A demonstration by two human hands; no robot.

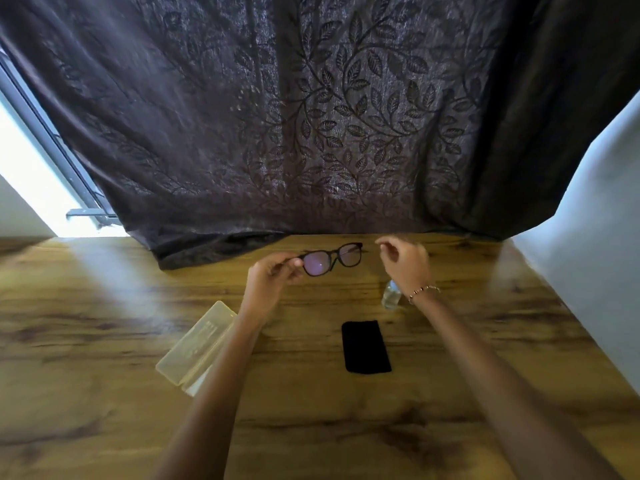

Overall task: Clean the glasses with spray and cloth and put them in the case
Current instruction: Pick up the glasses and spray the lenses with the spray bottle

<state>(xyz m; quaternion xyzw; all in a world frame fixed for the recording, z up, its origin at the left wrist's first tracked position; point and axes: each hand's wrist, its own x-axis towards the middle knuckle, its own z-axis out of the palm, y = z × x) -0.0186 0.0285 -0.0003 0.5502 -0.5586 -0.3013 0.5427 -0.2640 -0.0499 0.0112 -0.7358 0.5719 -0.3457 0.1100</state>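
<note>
Dark-framed glasses [332, 259] are held up above the far part of the wooden table [104, 323]. My left hand [273, 275] pinches their left end at the hinge. My right hand [403, 261] hovers just right of the glasses with fingers loosely curled and nothing in it. A small clear spray bottle [391, 295] stands on the table, partly hidden behind my right wrist. The black cloth [365, 346] lies flat between my forearms. The translucent yellowish case [194, 344] lies open beside my left forearm.
A dark leaf-patterned curtain [311, 116] hangs behind the table and drapes onto its far edge. A bright window strip [31, 174] is at the left, a pale wall [595, 254] along the table's right side.
</note>
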